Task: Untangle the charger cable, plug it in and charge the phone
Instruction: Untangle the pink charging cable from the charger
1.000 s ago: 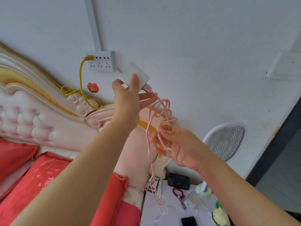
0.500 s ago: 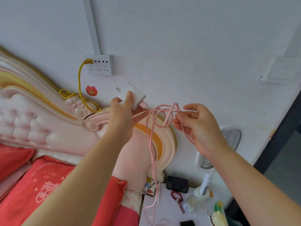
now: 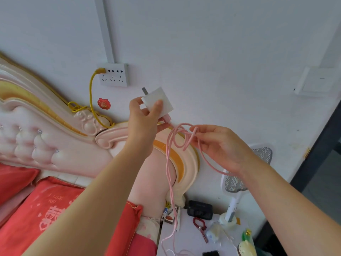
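Left hand [image 3: 144,124] grips white charger [image 3: 159,98]; right hand [image 3: 221,146] pinches tangled pink cable [image 3: 168,159].

The charger [image 3: 156,101] is white and its cable [image 3: 168,163] pink. On the far wall the socket plate [image 3: 114,75] is white, with a yellow cord [image 3: 90,93] at its left and a red sticker [image 3: 103,103] below. The headboard [image 3: 55,137] at left is pale pink, tufted, banded in gold and orange. The near-left pillow [image 3: 55,209] is red with white lettering. On the white table [image 3: 186,241] the box [image 3: 200,209] is black.
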A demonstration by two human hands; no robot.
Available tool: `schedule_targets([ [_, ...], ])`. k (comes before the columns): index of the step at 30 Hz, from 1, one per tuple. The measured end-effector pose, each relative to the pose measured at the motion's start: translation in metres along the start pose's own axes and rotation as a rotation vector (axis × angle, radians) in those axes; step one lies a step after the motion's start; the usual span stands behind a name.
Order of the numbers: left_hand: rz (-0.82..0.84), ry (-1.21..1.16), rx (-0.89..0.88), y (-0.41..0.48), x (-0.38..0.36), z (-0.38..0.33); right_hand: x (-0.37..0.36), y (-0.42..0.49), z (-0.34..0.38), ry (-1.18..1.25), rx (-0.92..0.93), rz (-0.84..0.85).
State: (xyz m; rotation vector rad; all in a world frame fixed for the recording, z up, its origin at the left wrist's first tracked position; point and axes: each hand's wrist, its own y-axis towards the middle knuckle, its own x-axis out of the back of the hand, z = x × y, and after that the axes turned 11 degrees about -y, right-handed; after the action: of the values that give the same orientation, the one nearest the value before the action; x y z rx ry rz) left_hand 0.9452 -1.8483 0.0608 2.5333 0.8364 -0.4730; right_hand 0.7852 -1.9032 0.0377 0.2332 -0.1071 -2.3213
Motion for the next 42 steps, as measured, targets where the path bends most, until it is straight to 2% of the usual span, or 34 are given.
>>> schedule_targets([
  [1, 0.008, 0.021, -0.008, 0.001, 0.001, 0.0, 0.002, 0.0, -0.001, -0.092, -0.02, -0.064],
  [3, 0.033, 0.1, -0.041, 0.0, 0.001, 0.001, 0.008, 0.002, -0.002, -0.588, 0.031, -0.259],
  [4, 0.045, 0.157, -0.068, 0.0, 0.0, 0.003, 0.007, 0.004, 0.0, -0.87, 0.104, -0.371],
  [5, 0.055, 0.215, -0.094, -0.001, -0.001, 0.005, 0.005, 0.005, 0.002, -1.054, 0.206, -0.459],
  [6, 0.065, 0.267, -0.115, -0.002, -0.002, 0.008, 0.003, 0.006, 0.007, -1.116, 0.303, -0.52],
  [9, 0.092, 0.338, -0.106, -0.004, 0.001, 0.014, -0.004, 0.003, 0.019, -0.955, 0.5, -0.585],
  [11, 0.093, 0.324, -0.068, -0.003, 0.005, 0.016, -0.005, -0.001, 0.025, -0.806, 0.55, -0.6],
  [14, 0.062, 0.265, -0.042, -0.001, 0.01, 0.016, -0.005, -0.009, 0.036, -0.457, 0.536, -0.52],
  [18, 0.027, 0.226, -0.034, 0.001, 0.013, 0.013, 0.001, -0.02, 0.061, 0.175, 0.467, -0.383],
  [19, 0.018, 0.205, -0.024, 0.001, 0.013, 0.012, 0.004, -0.022, 0.065, 0.237, 0.458, -0.39],
  [22, -0.009, 0.157, -0.021, 0.0, 0.011, 0.009, 0.011, -0.022, 0.066, 0.055, 0.408, -0.478],
  [25, -0.006, 0.087, -0.037, 0.0, 0.008, 0.004, 0.017, -0.019, 0.042, -0.084, 0.252, -0.473],
  [29, -0.023, -0.017, -0.026, 0.001, 0.004, -0.004, 0.025, -0.022, -0.005, -0.175, 0.025, -0.412],
  [34, -0.051, -0.092, 0.011, 0.003, 0.002, -0.009, 0.018, -0.024, -0.039, -0.523, -0.167, -0.219],
  [37, -0.032, -0.101, 0.005, 0.002, -0.001, -0.01, 0.008, -0.017, -0.037, -0.936, -0.069, -0.23],
  [39, -0.025, -0.107, 0.007, 0.001, -0.002, -0.01, -0.001, -0.011, -0.031, -0.953, 0.063, -0.295],
  [42, -0.033, -0.12, 0.007, 0.0, -0.002, -0.011, -0.013, -0.005, -0.023, -0.876, 0.124, -0.285],
])
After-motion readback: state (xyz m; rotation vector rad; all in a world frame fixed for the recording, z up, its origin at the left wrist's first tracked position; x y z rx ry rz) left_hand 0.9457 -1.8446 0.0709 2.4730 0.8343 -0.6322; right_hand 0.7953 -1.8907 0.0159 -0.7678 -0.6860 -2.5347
